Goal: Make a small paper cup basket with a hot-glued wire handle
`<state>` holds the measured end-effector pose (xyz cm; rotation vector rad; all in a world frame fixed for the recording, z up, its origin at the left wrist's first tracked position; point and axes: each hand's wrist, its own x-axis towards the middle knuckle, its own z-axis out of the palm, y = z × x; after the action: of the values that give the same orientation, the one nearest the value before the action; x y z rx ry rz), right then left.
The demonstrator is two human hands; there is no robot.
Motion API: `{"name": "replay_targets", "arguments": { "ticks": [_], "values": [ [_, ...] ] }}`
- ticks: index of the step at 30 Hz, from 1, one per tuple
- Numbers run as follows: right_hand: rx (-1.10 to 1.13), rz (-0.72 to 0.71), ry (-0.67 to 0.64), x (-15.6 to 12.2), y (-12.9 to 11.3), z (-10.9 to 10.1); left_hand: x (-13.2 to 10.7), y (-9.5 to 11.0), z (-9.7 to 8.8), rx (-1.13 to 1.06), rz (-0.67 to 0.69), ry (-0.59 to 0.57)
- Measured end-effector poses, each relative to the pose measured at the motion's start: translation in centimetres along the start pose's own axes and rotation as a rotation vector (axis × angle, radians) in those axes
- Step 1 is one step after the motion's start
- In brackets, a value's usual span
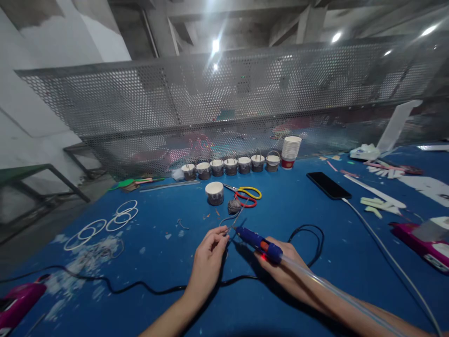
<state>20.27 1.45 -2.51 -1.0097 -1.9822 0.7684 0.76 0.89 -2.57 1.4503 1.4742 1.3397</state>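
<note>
My left hand [207, 261] pinches a thin grey cord [237, 217] between thumb and fingertips. My right hand [288, 272] is wrapped round a blue hot glue gun [254, 241], whose nozzle points at the cord just beside my left fingertips. A long clear glue stick [315, 279] runs out of its back end, and a small red light glows on it. Beyond my hands lies a small ball of grey cord [234, 206], next to scissors [253, 192] with red and yellow handles. A short white-lined cup wrapped in grey [215, 194] stands to their left.
Several wrapped cups with handles [230, 166] line the back, beside a stack of paper cups [291, 150]. White rings [122, 215] lie left. A phone [329, 186] with a white cable lies right. A black cord [140, 284] crosses the blue table. A perforated metal screen [196, 103] stands behind.
</note>
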Motion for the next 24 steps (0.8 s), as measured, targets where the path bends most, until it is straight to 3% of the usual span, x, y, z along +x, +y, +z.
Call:
{"name": "replay_targets", "arguments": {
  "ticks": [7, 13, 19, 24],
  "values": [
    [-0.057, -0.048, -0.068, -0.25, -0.17, 0.26, -0.02, 0.36, -0.05, 0.025, 0.016, 0.018],
    [-0.008, 0.012, 0.032, 0.09, 0.14, 0.01, 0.00, 0.46, -0.03, -0.004, -0.001, 0.015],
    [-0.041, -0.028, -0.055, -0.17, -0.06, 0.15, -0.04, 0.71, -0.10, 0.013, -0.001, 0.012],
    [0.010, 0.025, 0.035, 0.20, -0.27, 0.01, -0.09, 0.59, -0.06, -0.014, -0.006, 0.006]
  ]
}}
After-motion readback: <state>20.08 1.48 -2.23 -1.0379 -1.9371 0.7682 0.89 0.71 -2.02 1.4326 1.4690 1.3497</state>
